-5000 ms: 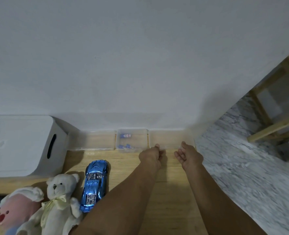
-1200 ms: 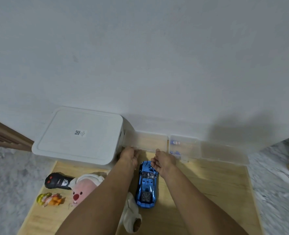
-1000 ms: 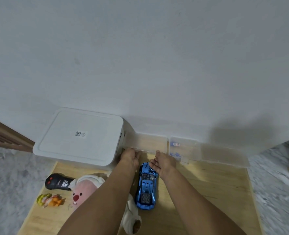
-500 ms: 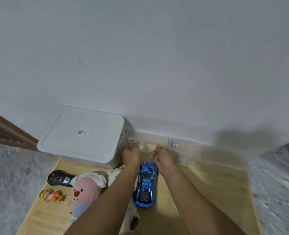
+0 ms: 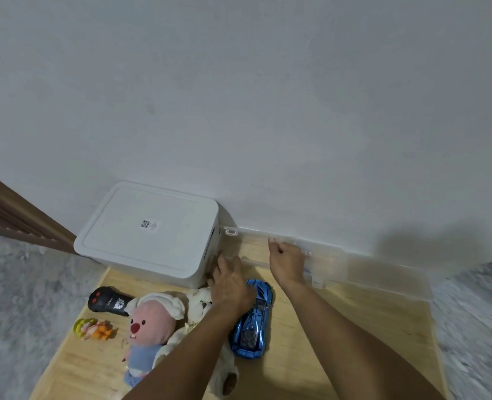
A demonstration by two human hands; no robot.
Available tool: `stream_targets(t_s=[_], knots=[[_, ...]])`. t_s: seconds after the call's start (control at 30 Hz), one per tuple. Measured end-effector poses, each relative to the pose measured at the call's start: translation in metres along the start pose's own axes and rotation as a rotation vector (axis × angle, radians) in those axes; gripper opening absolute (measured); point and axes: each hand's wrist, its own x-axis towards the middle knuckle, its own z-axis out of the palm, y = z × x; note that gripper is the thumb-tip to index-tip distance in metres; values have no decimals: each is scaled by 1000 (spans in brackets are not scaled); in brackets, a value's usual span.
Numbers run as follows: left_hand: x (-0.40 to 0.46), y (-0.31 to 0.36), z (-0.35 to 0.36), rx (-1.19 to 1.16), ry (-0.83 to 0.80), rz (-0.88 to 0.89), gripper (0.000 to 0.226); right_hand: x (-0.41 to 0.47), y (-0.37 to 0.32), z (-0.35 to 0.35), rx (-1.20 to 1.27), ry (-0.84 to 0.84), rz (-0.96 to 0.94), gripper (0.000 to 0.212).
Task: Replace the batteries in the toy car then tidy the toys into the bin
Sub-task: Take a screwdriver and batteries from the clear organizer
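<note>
Right hand (image 5: 286, 262) reaches forward with its fingers curled on the raised lid (image 5: 256, 232) of the leftmost clear box (image 5: 249, 251), which stands tipped up toward the wall. Just left of it, the left hand (image 5: 230, 281) rests near that box's front rim; its fingers look relaxed and I see nothing held in them. Directly behind the left hand, touching or nearly so, lies the blue toy car (image 5: 252, 319), its long axis running from the box row back toward the person. As I judge it, the left hand is nearer the car. Left of the boxes sits the white bin (image 5: 149, 232), lid on. The batteries probably lie in the middle clear box (image 5: 328, 265), just right of the right hand, though I cannot make them out.
</note>
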Motion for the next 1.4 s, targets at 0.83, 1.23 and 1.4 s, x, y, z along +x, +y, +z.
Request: stream_targets(t_s=[0.83,1.23,1.4], knots=[[13,-13,0,-17,-201,31,89,15,-4,5,-842,-500,-248,22],[7,-7,-5,61,-216,44,91,-9,13,-33,-621,-272,-535,21],[5,-4,-7,92,-187,52,89,-30,37,-45,-600,-184,-545,17]])
